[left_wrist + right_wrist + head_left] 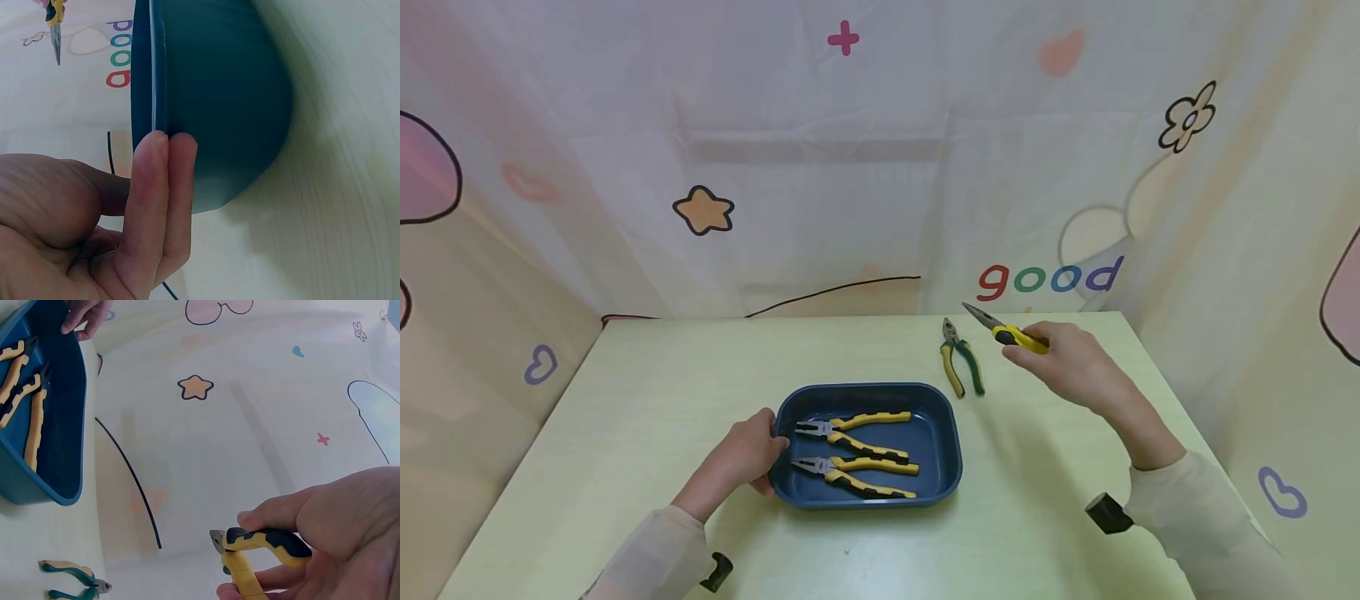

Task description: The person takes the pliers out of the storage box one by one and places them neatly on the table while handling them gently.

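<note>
My left hand (749, 451) grips the left end of a blue tray (957, 467), thumb over the rim and fingers along the outer wall. Inside the tray lie two yellow-and-black pliers, the upper pliers (868, 442) and the lower pliers (868, 483), their metal noses toward my left hand. My right hand (1075, 367) holds yellow-and-black needle-nose pliers (1011, 335) by the handles, raised at the back right, the pointed tip aimed to the left. Just left of that hand, green-and-yellow pliers (961, 358) lie on the table, handles spread.
The pale wooden table (647, 400) carries the tray near its middle. A printed cloth (820, 225) with stars, hearts and the word "good" hangs behind the table and along both sides. Dark wrist devices (1108, 513) sit at both sleeves.
</note>
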Available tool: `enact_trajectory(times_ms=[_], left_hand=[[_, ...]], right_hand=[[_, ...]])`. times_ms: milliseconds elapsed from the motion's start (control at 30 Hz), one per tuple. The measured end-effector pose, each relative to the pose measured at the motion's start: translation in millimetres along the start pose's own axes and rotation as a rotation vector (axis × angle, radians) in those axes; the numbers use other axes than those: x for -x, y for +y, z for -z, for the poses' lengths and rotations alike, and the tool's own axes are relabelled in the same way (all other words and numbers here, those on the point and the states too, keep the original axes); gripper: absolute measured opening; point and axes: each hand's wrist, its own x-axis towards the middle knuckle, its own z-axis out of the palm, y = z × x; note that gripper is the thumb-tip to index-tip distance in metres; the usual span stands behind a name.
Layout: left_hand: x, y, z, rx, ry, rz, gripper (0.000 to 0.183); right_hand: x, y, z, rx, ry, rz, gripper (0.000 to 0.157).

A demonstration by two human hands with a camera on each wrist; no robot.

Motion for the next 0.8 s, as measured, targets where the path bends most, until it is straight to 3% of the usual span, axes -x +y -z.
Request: enact_trajectory(times_ms=[800], left_hand=[[-2.1, -0.7, -0.9, -0.002, 0.001, 0.016, 0.013]], right_hand=[[-13.9, 31.5, 9.0, 0.041, 0.072, -0.102, 0.05]])
